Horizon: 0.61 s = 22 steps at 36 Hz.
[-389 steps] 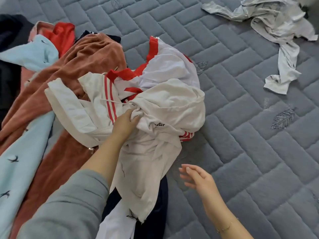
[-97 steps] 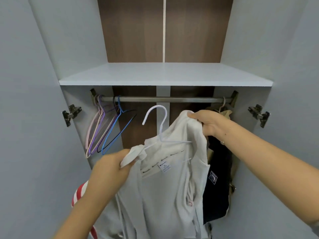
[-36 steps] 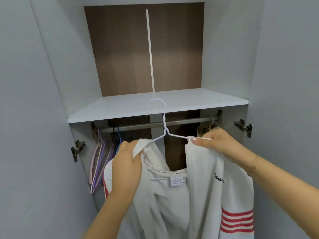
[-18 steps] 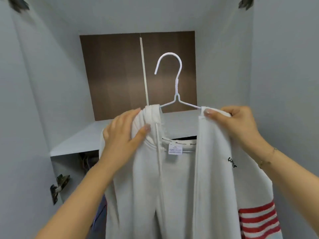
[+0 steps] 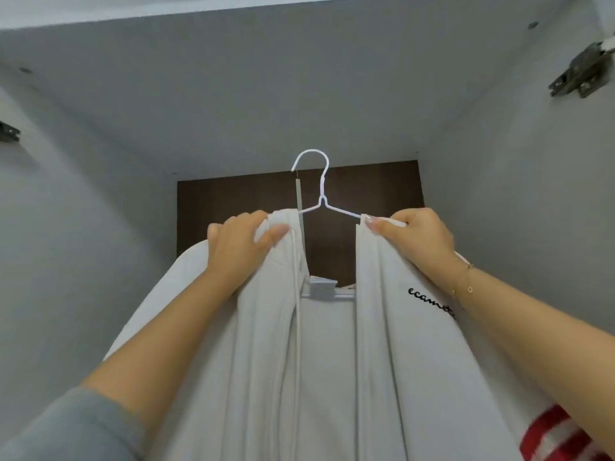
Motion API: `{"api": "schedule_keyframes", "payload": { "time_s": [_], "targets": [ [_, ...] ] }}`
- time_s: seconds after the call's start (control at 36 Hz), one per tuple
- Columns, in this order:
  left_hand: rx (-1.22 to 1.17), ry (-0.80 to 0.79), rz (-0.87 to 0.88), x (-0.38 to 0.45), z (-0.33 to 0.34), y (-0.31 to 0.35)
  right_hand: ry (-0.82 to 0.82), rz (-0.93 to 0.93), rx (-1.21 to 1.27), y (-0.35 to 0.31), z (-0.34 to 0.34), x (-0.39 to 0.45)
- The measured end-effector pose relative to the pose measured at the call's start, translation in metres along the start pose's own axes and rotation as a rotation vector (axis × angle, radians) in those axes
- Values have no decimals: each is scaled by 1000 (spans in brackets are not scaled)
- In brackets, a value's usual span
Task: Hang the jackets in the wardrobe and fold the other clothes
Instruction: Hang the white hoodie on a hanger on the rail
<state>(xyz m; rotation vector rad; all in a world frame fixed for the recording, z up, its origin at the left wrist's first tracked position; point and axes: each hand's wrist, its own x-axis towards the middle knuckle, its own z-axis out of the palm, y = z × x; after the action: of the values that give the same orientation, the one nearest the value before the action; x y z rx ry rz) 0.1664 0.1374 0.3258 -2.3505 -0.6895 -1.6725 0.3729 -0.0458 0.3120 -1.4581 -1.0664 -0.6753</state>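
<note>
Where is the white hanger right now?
In the head view the white hanger sits centre frame inside the white jacket, held up between the left hand and the right hand, its hook free before the wardrobe's brown back panel.

Black script — seemingly "ecamet", partly hidden — on the white jacket's point(image 5: 332, 377) chest.

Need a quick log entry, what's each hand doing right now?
Left hand: grips the white jacket by its left shoulder.
Right hand: pinches the jacket's right shoulder over the hanger.
</note>
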Motion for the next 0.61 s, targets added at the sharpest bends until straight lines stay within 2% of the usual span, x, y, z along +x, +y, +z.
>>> {"api": "schedule_keyframes", "payload": {
  "time_s": [0.11,0.31,0.53,0.61],
  "targets": [
    [47,-215,-100,3,85,-32,-89,64,-73,70,60,8],
    [8,-559,-248,-68,209,-95,-293,150,-207,177,147,-27],
    [109,-765,-323,-111,247,-111,-592,203,-182,225,182,-69],
    [112,-760,-321,-111,246,-108,-577,113,-138,223,184,-66]
  ]
}}
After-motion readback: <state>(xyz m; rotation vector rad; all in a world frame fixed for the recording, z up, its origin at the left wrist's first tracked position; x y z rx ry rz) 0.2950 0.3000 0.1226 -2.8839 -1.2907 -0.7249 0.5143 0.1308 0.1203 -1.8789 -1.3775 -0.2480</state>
